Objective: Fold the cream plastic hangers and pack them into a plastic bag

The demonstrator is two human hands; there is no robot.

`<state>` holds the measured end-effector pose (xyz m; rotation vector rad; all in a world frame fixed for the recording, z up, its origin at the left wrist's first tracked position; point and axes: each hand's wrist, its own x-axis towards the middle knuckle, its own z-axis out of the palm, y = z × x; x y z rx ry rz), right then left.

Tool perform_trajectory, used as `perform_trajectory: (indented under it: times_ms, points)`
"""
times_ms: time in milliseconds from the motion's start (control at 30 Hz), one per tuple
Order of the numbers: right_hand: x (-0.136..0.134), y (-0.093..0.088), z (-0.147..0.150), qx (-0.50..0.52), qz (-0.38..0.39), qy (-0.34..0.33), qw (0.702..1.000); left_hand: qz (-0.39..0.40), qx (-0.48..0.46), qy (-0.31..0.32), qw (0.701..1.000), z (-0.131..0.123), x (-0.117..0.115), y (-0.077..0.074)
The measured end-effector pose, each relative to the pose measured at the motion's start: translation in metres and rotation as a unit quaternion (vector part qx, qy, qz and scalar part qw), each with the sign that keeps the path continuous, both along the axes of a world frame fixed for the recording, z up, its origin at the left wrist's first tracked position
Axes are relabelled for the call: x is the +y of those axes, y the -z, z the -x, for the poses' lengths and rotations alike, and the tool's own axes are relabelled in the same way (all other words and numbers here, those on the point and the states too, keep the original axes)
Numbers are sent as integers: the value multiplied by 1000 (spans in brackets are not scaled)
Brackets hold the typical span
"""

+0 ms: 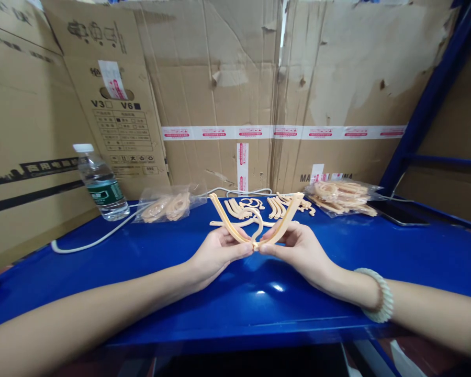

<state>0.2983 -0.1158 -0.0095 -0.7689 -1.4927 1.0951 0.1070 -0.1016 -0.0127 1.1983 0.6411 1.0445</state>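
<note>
Near the middle of the blue table, my left hand pinches the lower end of a curved, cream-coloured strip. My right hand grips a second curved strip in the same way. The two strips meet at their lower ends between my thumbs and spread upward in a V. A thinner curved piece rises between them near the joint; how it is attached cannot be made out. Behind the hands, several small curved pieces lie on the table, and a long wavy piece is partly hidden by my fingers.
Plastic bags of similar pieces lie at the back left and back right. A water bottle stands left beside a white cable. A dark phone lies right. Cardboard walls the table's back, near a blue frame post.
</note>
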Motion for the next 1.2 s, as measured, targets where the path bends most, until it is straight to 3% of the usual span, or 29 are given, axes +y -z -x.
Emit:
perform_trajectory:
  times_ms: [167, 400, 533, 633, 767, 867, 933, 1033, 1100, 1200]
  points:
    - [0, -2, 1, -12, -2, 4, 1000, -42, 44, -24, 998, 1, 1, 3]
    - [4, -2, 2, 3, 78, 1, 997, -114, 132, -66, 982, 2, -2, -1]
    - [9, -2, -1, 23, 147, -23, 989, -47, 106, -81, 990, 3, 0, -2]
    - [17, -8, -12, 28, 152, -43, 987, 27, 53, -99, 993, 2, 2, -4]
    - [34, -20, -41, -62, 141, -116, 981, 77, 19, -122, 989, 4, 2, -9]
    - [50, -29, -63, -177, 82, -140, 971, 71, 42, -118, 990, 11, 8, -14]
    - [59, -33, -74, -272, -4, -120, 955, 50, 71, -115, 990, 20, 17, -19]
    - [69, -39, -86, -438, -155, -48, 884, 20, 121, -95, 988, 36, 35, -26]
    - [71, -41, -90, -512, -209, -17, 833, -12, 164, -76, 983, 47, 47, -31]
    - [72, -43, -92, -542, -242, -1, 805, -91, 243, -55, 964, 60, 59, -36]
